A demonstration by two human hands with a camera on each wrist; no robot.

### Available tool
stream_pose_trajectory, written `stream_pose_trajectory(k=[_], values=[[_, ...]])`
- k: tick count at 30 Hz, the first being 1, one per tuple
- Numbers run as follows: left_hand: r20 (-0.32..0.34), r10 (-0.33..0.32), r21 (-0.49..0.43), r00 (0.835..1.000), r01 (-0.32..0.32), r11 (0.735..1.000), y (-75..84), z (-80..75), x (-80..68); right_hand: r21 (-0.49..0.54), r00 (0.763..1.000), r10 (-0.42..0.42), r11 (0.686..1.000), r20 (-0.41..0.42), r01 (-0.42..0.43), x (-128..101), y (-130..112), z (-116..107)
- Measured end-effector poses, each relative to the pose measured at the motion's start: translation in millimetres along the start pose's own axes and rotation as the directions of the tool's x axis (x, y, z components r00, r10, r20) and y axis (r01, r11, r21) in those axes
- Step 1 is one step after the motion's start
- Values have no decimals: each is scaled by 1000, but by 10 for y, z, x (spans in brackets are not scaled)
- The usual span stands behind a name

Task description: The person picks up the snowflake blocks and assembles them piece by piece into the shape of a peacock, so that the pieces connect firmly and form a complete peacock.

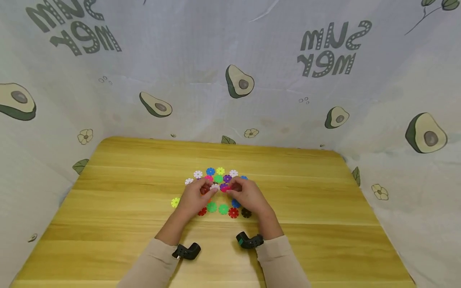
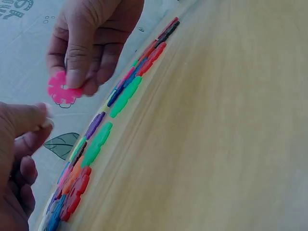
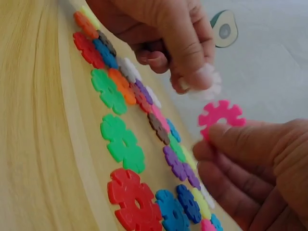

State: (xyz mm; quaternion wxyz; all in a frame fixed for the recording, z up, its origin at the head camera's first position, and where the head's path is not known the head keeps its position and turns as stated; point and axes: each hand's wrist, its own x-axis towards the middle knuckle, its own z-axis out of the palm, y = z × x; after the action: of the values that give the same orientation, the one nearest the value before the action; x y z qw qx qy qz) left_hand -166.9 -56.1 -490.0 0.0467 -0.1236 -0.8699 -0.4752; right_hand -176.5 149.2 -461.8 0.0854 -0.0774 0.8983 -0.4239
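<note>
Above the middle of the wooden table, my left hand (image 1: 194, 197) pinches a white notched plastic disc (image 3: 211, 86) between thumb and fingers. My right hand (image 1: 249, 195) holds a pink notched disc (image 3: 221, 115) by its edge, thumb on its face. The two discs are close together with their rims facing each other. Below the hands, many flower-shaped discs lie flat in a loose cluster, among them a green disc (image 3: 122, 143), a red disc (image 3: 134, 201) and a purple disc (image 3: 174, 162). My hands hide part of this cluster in the head view.
At the cluster's left edge lies a yellow disc (image 1: 175, 202), and at its lower right a black disc (image 1: 246, 213). Wood-grain tabletop (image 1: 324, 192) spreads around the discs. Behind the table hangs a printed cloth (image 1: 201, 48). Black straps with devices sit on both wrists.
</note>
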Motion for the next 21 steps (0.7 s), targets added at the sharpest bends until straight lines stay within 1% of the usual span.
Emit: stream_pose_trajectory(k=[2,3,6,9,11,15,17,19,21], values=[[-17,-24,-101,1000,22,995,10,-13,1,55,1000,-2,998,-26,3,0,-19,8],[-15,-36,-145,999,34,989,17,-20,1,81,999,-5,997,-39,8,-1,-32,12],[15,-64,-222,998,66,973,32,-36,3,131,996,-27,991,-82,38,-2,-73,14],[49,-77,-269,996,88,959,56,-69,10,144,993,-42,988,-114,59,-6,-112,11],[59,-92,-301,994,106,948,72,-82,14,156,992,-46,986,-119,65,-9,-126,10],[43,-127,-383,991,134,914,95,-51,23,187,991,-67,978,-115,88,-24,-143,13],[32,-140,-409,990,141,902,105,-19,21,201,989,-89,973,-117,111,-31,-150,18],[30,-150,-425,988,149,893,117,13,8,197,987,-107,972,-124,131,-40,-160,25],[26,-161,-428,987,157,890,127,36,-11,192,985,-117,971,-130,140,-51,-168,33]])
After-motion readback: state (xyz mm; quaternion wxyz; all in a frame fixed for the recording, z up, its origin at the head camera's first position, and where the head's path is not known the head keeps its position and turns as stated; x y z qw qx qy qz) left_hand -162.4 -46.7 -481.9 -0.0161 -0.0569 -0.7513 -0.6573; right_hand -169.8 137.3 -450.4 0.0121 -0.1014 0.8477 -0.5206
